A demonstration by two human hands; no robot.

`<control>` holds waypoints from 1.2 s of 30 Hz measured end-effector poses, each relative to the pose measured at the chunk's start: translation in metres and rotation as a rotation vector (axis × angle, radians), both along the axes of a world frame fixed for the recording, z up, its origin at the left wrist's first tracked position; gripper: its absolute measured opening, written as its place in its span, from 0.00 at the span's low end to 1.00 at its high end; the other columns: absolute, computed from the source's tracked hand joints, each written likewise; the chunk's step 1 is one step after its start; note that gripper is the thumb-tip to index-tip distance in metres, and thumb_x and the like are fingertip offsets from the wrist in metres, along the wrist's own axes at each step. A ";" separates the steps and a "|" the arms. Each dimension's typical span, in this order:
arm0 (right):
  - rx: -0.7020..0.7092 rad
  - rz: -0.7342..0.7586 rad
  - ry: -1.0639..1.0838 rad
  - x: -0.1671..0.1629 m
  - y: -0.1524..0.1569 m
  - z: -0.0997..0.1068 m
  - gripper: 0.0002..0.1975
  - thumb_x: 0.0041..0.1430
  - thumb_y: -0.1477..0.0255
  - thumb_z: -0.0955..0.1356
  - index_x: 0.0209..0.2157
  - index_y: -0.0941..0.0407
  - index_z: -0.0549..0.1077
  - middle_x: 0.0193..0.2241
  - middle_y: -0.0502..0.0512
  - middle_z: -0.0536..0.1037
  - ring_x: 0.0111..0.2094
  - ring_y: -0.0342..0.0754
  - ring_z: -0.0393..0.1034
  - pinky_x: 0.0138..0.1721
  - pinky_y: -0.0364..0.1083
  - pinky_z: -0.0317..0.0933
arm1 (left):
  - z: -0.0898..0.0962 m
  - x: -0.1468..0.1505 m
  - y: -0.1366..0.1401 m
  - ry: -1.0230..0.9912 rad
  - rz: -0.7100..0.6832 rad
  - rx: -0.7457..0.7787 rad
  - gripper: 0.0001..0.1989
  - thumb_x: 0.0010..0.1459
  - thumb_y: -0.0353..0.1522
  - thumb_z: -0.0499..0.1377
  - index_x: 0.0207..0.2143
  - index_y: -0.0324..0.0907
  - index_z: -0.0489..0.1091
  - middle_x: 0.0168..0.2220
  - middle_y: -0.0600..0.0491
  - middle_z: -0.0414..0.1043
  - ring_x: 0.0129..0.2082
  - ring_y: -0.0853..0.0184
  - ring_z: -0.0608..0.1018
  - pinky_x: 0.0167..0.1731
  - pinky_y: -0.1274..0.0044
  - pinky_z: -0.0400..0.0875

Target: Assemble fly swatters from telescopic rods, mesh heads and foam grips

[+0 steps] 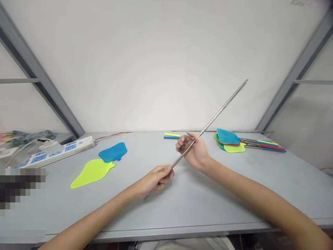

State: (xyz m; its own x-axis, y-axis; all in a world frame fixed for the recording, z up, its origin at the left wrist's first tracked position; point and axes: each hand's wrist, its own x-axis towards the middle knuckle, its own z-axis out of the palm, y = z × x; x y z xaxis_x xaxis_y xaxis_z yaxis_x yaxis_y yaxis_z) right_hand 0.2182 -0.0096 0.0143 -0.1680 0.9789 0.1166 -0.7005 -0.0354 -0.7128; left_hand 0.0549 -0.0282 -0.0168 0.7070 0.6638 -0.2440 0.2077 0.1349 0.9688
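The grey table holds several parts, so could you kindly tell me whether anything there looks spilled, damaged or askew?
Nothing on the table looks spilled or plainly damaged, and the held metal rod looks straight. Slightly askew is the pile of swatters on the right: its mesh heads fan out unevenly instead of lining up.

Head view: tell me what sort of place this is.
Probably a small workshop: a metal rod is held over a grey table where loose swatter heads and a pile of fly swatters lie.
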 end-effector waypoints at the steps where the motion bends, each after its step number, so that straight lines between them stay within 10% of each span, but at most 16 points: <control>1: -0.018 0.037 0.051 0.004 -0.003 0.009 0.14 0.50 0.67 0.58 0.16 0.59 0.61 0.15 0.47 0.59 0.19 0.39 0.57 0.24 0.40 0.53 | 0.001 0.001 -0.002 -0.028 -0.006 -0.062 0.19 0.53 0.46 0.42 0.24 0.39 0.56 0.16 0.62 0.38 0.14 0.78 0.43 0.12 0.84 0.39; 8: -0.087 0.206 0.096 0.017 -0.013 0.033 0.16 0.50 0.71 0.60 0.15 0.57 0.48 0.12 0.43 0.46 0.13 0.36 0.41 0.14 0.39 0.41 | 0.004 0.005 -0.017 -0.195 -0.103 -0.382 0.17 0.55 0.42 0.42 0.23 0.39 0.55 0.16 0.62 0.39 0.12 0.80 0.44 0.12 0.84 0.37; 19: -0.153 0.329 0.063 0.006 -0.009 -0.001 0.20 0.53 0.66 0.58 0.16 0.57 0.43 0.10 0.42 0.40 0.11 0.35 0.34 0.13 0.38 0.31 | -0.020 0.012 -0.042 -0.403 -0.045 -0.659 0.15 0.56 0.42 0.42 0.23 0.40 0.53 0.14 0.62 0.39 0.10 0.81 0.43 0.09 0.86 0.37; 36: -0.110 0.332 0.110 0.006 -0.009 -0.013 0.22 0.53 0.64 0.59 0.15 0.57 0.42 0.10 0.42 0.39 0.11 0.35 0.33 0.12 0.38 0.31 | -0.021 0.011 -0.039 -0.381 -0.021 -0.699 0.10 0.56 0.39 0.45 0.30 0.43 0.58 0.14 0.63 0.39 0.10 0.81 0.42 0.08 0.87 0.37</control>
State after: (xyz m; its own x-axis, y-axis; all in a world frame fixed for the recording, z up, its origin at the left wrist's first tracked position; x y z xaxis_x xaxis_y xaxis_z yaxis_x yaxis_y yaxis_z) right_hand 0.2244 -0.0189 0.0010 -0.4712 0.8806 0.0492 -0.7104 -0.3458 -0.6130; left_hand 0.0658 -0.0672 -0.0378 0.8361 0.4318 -0.3383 -0.1113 0.7376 0.6660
